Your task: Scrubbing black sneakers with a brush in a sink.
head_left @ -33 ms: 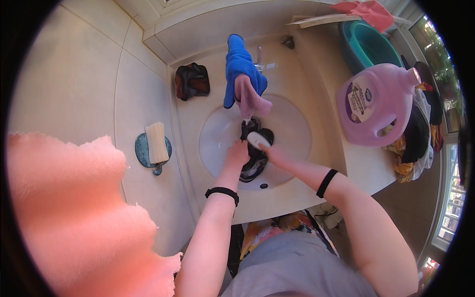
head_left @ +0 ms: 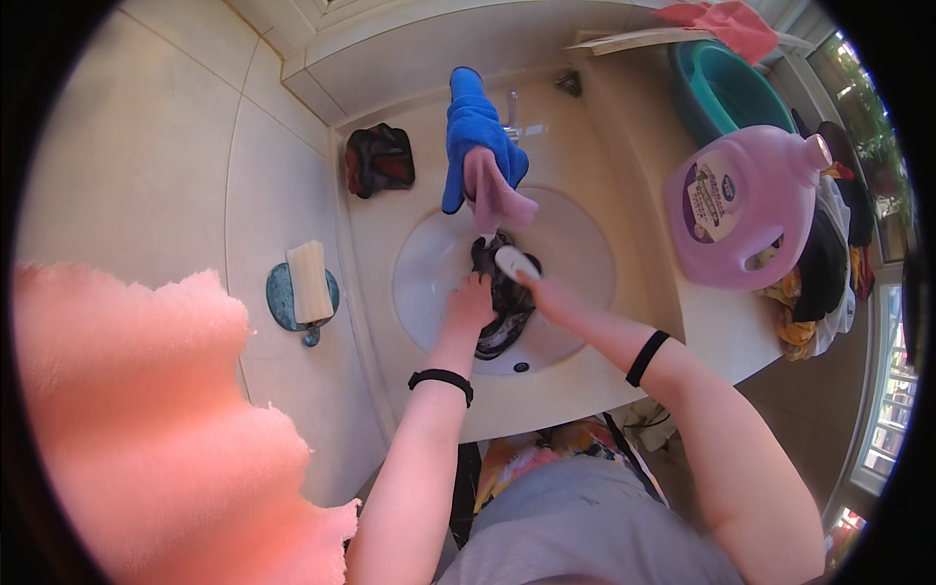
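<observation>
In the white sink basin (head_left: 417,292) lies a black wet item (head_left: 507,322), shoe-like in outline, with greyish foam on its near end. My left hand (head_left: 472,300) is closed on its left side; the fingertips are partly hidden. My right hand (head_left: 551,295) grips a white oval scrubbing brush (head_left: 517,261) and holds it against the item's upper right part. What the brush covers cannot be seen. Just beyond hang a blue cloth (head_left: 483,132) and a pink cloth (head_left: 497,195), draped over the faucet (head_left: 512,112).
A dark red-and-black box-like thing (head_left: 379,159) stands at the counter's back left. A soap dish (head_left: 283,297) with a pale bar (head_left: 310,283) is on the left wall. At right are a purple detergent jug (head_left: 746,210), green basins (head_left: 736,88) and piled clothes (head_left: 829,263). A pink towel (head_left: 166,409) hangs near left.
The brush in my right hand has shifted slightly up and to the right over the black item. My left hand has barely moved.
</observation>
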`<state>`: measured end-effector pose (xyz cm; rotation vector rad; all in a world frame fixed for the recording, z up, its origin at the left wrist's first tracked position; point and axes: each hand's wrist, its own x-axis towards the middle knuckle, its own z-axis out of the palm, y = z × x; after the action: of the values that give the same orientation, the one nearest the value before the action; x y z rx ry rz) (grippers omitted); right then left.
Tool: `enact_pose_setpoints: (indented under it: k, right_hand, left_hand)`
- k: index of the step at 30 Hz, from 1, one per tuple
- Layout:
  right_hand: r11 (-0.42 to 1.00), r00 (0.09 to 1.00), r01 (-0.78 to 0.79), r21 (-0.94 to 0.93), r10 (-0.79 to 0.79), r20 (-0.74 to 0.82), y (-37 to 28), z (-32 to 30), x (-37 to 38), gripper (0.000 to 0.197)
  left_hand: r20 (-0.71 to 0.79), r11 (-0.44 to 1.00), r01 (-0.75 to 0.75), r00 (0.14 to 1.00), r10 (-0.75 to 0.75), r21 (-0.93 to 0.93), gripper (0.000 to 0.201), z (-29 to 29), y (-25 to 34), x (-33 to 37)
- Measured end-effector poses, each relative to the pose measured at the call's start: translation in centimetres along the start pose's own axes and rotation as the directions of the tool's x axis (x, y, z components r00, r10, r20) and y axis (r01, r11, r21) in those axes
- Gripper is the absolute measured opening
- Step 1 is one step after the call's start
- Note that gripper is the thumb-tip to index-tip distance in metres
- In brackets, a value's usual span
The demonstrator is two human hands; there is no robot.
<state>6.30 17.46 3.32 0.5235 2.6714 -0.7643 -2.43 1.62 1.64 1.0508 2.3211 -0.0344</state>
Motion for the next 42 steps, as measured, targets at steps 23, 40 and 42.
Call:
enact_pose_setpoints:
  k: [23, 40, 42]
  right_hand:
    - [0.987, 0.988, 0.15, -0.055, -0.148, 0.05, -3.0, 3.1, 0.9, 0.058]
    - [0.983, 0.99, 0.115, -0.146, -0.101, 0.102, 1.3, 1.4, 2.0, 0.056]
    - [0.982, 0.989, 0.117, -0.145, -0.129, -0.077, 0.0, 1.1, 5.5, 0.054]
  left_hand:
    - [0.208, 0.992, 0.113, 0.97, -0.123, 0.06, 0.087, 3.1, -0.9, 1.7]
    - [-0.13, 0.996, 0.048, 0.99, -0.057, -0.074, 0.047, 4.5, 1.0, 2.0]
    - [-0.125, 0.998, 0.05, 0.991, -0.052, -0.025, 0.047, 5.7, -0.5, 2.1]
